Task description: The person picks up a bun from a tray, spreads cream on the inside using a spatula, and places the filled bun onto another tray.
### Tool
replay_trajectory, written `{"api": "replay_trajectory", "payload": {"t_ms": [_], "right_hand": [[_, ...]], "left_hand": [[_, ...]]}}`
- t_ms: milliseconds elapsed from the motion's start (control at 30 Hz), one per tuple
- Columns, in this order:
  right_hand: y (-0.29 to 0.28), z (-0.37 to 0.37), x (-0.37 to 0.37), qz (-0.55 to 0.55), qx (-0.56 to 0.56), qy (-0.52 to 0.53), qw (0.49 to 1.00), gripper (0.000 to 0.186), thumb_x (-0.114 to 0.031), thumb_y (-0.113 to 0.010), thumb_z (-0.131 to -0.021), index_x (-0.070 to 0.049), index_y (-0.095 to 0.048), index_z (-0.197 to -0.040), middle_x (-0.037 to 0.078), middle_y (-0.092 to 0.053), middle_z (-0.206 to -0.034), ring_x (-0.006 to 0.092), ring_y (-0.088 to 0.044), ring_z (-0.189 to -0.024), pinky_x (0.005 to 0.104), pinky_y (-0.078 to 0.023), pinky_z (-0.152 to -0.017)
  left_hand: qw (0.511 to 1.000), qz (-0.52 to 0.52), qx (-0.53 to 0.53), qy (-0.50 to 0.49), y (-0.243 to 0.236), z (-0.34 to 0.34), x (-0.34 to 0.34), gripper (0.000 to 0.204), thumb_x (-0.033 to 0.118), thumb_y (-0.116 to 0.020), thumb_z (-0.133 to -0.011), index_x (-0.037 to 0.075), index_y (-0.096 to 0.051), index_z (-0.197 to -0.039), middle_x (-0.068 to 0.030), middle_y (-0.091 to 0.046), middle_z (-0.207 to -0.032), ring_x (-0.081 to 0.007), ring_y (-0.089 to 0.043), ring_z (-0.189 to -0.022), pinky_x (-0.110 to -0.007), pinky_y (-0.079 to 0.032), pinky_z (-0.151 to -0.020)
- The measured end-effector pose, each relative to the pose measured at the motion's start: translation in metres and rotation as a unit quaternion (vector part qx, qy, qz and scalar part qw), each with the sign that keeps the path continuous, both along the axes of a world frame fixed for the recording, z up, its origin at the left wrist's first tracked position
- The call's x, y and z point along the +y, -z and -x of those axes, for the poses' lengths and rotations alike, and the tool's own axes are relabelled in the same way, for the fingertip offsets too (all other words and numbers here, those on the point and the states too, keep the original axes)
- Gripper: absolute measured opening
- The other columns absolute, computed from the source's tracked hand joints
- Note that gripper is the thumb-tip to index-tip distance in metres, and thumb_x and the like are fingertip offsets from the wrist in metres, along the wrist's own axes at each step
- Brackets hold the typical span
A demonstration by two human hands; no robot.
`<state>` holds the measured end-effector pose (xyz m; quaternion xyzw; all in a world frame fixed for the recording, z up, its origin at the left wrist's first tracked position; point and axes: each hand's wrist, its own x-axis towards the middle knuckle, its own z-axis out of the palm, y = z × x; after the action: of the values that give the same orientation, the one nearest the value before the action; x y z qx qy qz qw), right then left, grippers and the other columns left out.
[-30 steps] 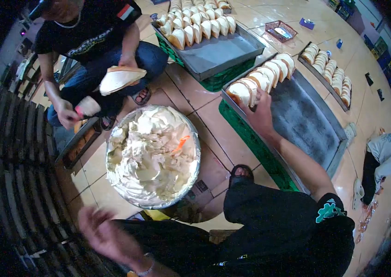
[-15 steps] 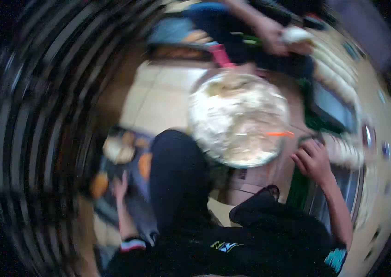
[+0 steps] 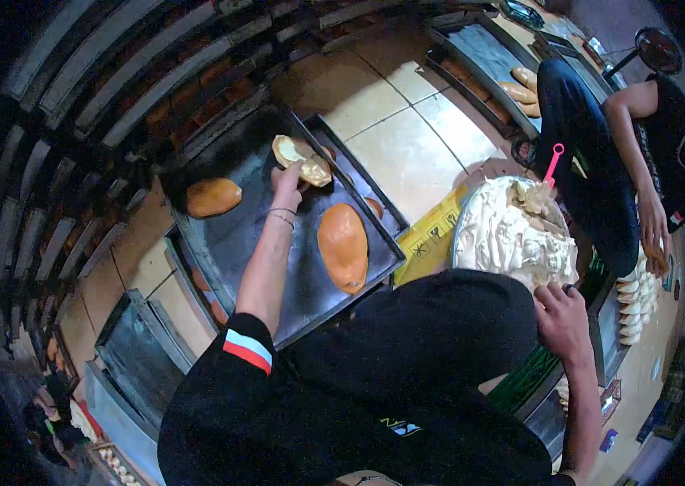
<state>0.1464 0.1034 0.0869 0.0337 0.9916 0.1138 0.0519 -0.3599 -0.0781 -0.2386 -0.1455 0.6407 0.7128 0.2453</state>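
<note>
Over a dark baking tray (image 3: pixel 221 243) on my left, my left hand (image 3: pixel 286 185) is closed on a bread roll (image 3: pixel 308 168), split open with its pale inside showing. Two golden-brown whole rolls lie on that tray: a smaller roll (image 3: pixel 214 197) to the left of my hand and a longer roll (image 3: pixel 342 247) to the right. My right hand (image 3: pixel 563 317) is beside my knee, at the near edge of a large bowl of whipped cream (image 3: pixel 496 231). Its fingers are curled in, with something dark by the fingertips that I cannot make out. A pink-handled tool (image 3: pixel 554 164) stands in the cream.
Another person (image 3: pixel 638 154) sits at the right beyond the bowl. A rack of slats (image 3: pixel 99 105) lines the left. Yellow printed cardboard (image 3: pixel 431 239) lies between tray and bowl. A far tray (image 3: pixel 480 53) holds rolls; pale filled rolls (image 3: pixel 636 304) line the right side.
My view has swung left, bringing the tray to the middle and the bowl rightward. My left hand, open low by the tray before, now grips the split roll. My right hand stays near the bowl.
</note>
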Motion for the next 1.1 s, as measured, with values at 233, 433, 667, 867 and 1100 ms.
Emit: {"api": "replay_trajectory", "payload": {"t_ms": [233, 433, 667, 867, 1100], "right_hand": [[-0.022, 0.054, 0.013, 0.264, 0.173, 0.236, 0.919, 0.061, -0.010, -0.073, -0.080, -0.020, -0.052, -0.137, 0.014, -0.063, -0.105, 0.0322, -0.064, -0.089, 0.0423, -0.053, -0.077], [-0.056, 0.078, 0.025, 0.278, 0.265, 0.113, 0.916, 0.056, -0.010, -0.080, -0.071, -0.017, -0.066, -0.125, 0.010, -0.061, -0.120, 0.0237, -0.062, -0.100, 0.0323, -0.051, -0.086], [-0.066, 0.011, 0.032, 0.330, 0.437, 0.052, 0.835, 0.045, -0.015, -0.084, -0.070, -0.016, -0.073, -0.113, 0.012, -0.060, -0.120, 0.0264, -0.060, -0.108, 0.0324, -0.047, -0.093], [-0.065, -0.004, 0.019, 0.501, 0.512, 0.136, 0.684, 0.020, -0.012, -0.078, -0.081, 0.001, -0.071, -0.095, 0.009, -0.062, -0.113, 0.0146, -0.059, -0.101, 0.0302, -0.051, -0.084], [-0.061, 0.008, 0.003, 0.599, 0.559, 0.155, 0.552, 0.039, -0.008, -0.074, -0.085, 0.000, -0.052, -0.117, 0.009, -0.060, -0.105, 0.0120, -0.061, -0.089, 0.0249, -0.056, -0.064]], "left_hand": [[0.936, -0.276, 0.030, 0.218, -0.210, -0.124, 0.059, 0.043, 0.004, -0.067, -0.086, 0.002, -0.050, -0.125, -0.0100, -0.064, -0.113, -0.0192, -0.066, -0.099, -0.032, -0.056, -0.085], [0.805, -0.368, 0.021, 0.464, -0.332, -0.229, 0.108, 0.052, 0.002, -0.067, -0.086, 0.000, -0.045, -0.133, -0.0126, -0.061, -0.120, -0.0196, -0.065, -0.105, -0.033, -0.055, -0.092], [0.738, -0.369, 0.029, 0.564, -0.368, -0.269, 0.130, 0.055, -0.002, -0.063, -0.087, 0.002, -0.042, -0.138, -0.0154, -0.060, -0.121, -0.0220, -0.066, -0.105, -0.033, -0.061, -0.084], [0.715, -0.423, -0.077, 0.551, -0.390, -0.305, 0.115, 0.052, 0.003, -0.064, -0.090, -0.004, -0.041, -0.137, -0.0162, -0.054, -0.130, -0.0235, -0.057, -0.120, -0.043, -0.049, -0.104], [0.772, -0.406, 0.133, 0.470, -0.385, -0.329, 0.113, 0.047, -0.001, -0.071, -0.085, -0.007, -0.052, -0.128, -0.0121, -0.066, -0.114, -0.0166, -0.066, -0.100, -0.027, -0.053, -0.089]]}}
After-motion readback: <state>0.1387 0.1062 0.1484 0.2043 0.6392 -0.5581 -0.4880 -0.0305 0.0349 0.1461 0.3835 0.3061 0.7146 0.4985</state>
